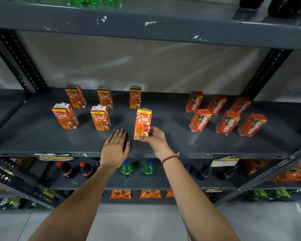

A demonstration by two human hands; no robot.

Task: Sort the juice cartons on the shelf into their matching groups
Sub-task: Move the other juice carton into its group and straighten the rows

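On the grey metal shelf [42, 141], several orange Real cartons [101, 118] stand upright in two rows at the left. Several red Maaza cartons [227, 122] stand grouped at the right. My right hand [155, 137] grips the lower end of an orange Real apple carton [142, 123], held upright at the shelf's middle front, right of the Real group. My left hand [116, 148] lies flat, palm down, fingers apart, on the shelf's front just left of that carton and holds nothing.
A shelf board [146, 25] hangs overhead with green and dark bottles on it. Slotted uprights [19, 61] flank the bay. Below stand cola bottles [84, 169] and green soda bottles [127, 169]; orange snack packets [121, 194] lie lower down.
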